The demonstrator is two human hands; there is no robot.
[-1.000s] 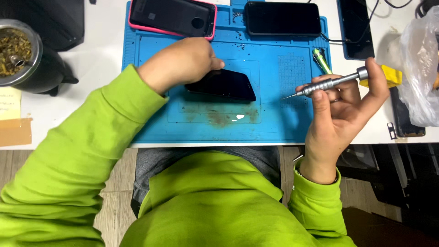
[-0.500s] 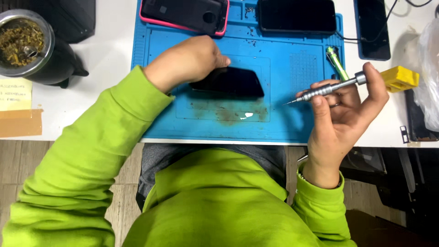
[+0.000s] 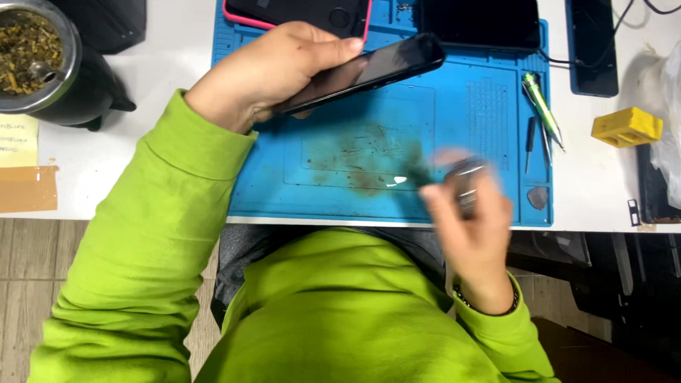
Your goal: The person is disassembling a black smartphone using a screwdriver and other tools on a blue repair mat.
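- The left hand (image 3: 273, 71) grips a black phone (image 3: 369, 69) by one end, thumb laid along its upper edge, fingers wrapped beneath; the phone is lifted clear of the blue work mat (image 3: 326, 177) and tilted, its free end pointing toward 2 o'clock
- The right hand (image 3: 472, 220) is blurred; its fingers are curled narrow around a metal screwdriver (image 3: 457, 181), whose dark tip points toward 10 o'clock over the stained middle of the mat
- Phone and screwdriver are apart, the phone at 11 o'clock from the right hand
- At 12 o'clock on the mat lie a phone in a pink case (image 3: 305, 13) and another dark phone (image 3: 479, 21)
- At 3 o'clock on the mat rest a green-handled tool (image 3: 543, 106), a thin black driver (image 3: 530, 142) and a grey pick (image 3: 538, 197)
- On the white table (image 3: 142, 163), at 9 o'clock, stands a dark cup of dried herb (image 3: 32, 50) with a yellow note (image 3: 18, 140) below it
- At 3 o'clock beyond the mat sits a yellow block (image 3: 628, 126)
- Both sleeves are bright green
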